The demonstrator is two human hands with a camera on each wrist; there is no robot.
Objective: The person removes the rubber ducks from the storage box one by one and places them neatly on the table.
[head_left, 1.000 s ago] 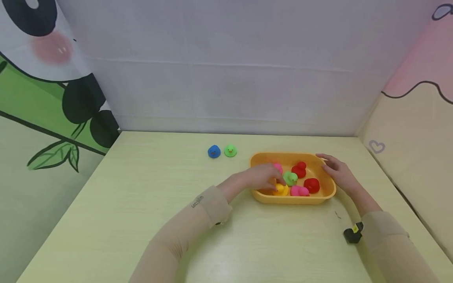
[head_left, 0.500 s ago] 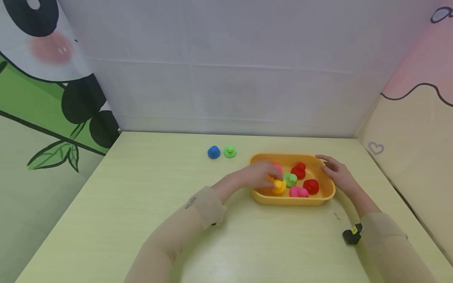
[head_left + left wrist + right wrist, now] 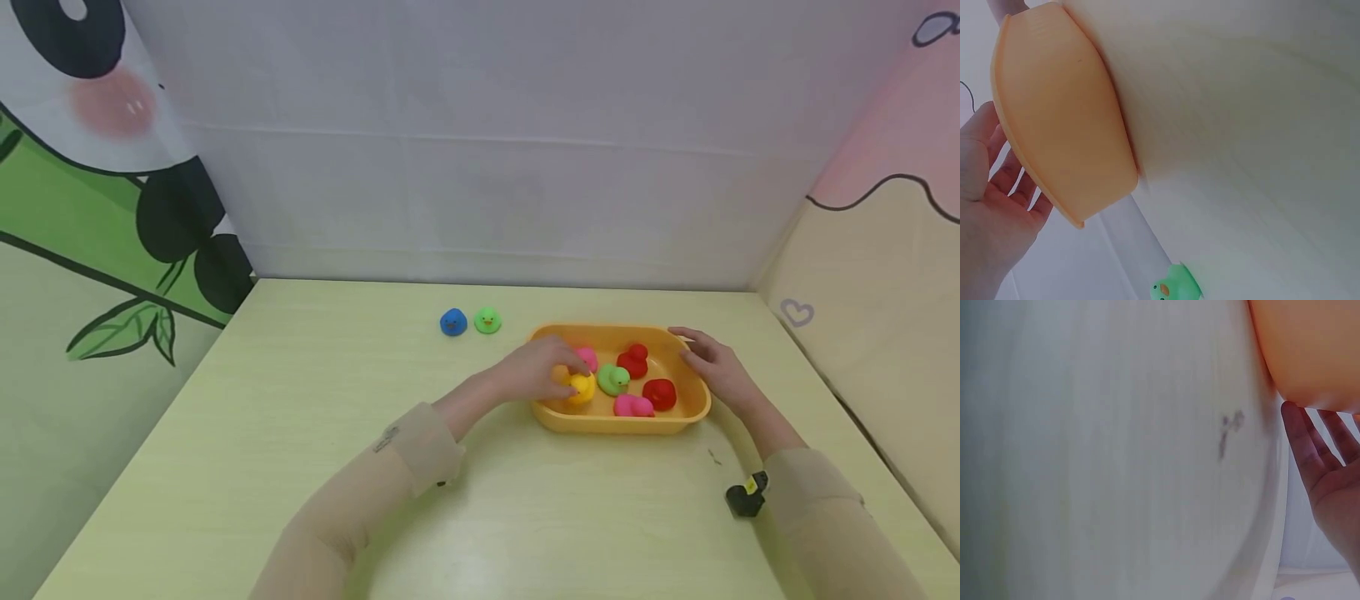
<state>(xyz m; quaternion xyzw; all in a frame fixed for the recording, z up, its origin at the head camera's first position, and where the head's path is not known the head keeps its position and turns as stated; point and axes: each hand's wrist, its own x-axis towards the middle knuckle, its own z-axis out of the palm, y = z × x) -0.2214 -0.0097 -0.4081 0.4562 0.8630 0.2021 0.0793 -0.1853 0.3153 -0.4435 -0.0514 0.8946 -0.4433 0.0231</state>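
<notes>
My left hand (image 3: pixel 542 368) pinches a yellow rubber duck (image 3: pixel 582 388) between thumb and fingers at the left end of a yellow-orange basin (image 3: pixel 611 424). In the left wrist view the basin's wall (image 3: pixel 1063 112) hides the duck and the fingertips of the left hand (image 3: pixel 997 187). Against the basin's right end, my right hand (image 3: pixel 716 367) rests with extended fingers; the right wrist view shows its fingertips touching the outer wall (image 3: pixel 1313 350). Inside the basin lie a green duck (image 3: pixel 614 380), two red ducks (image 3: pixel 660 394) and two pink ducks (image 3: pixel 633 406).
A blue duck (image 3: pixel 453 322) and another green duck (image 3: pixel 487 320) stand on the pale table (image 3: pixel 360 350), left of the basin and near the back wall. A small black object (image 3: pixel 746 497) is by the right sleeve.
My left hand has drawn the yellow duck leftward and a little back within the basin, away from the near pink duck. The right hand stays at the basin's end.
</notes>
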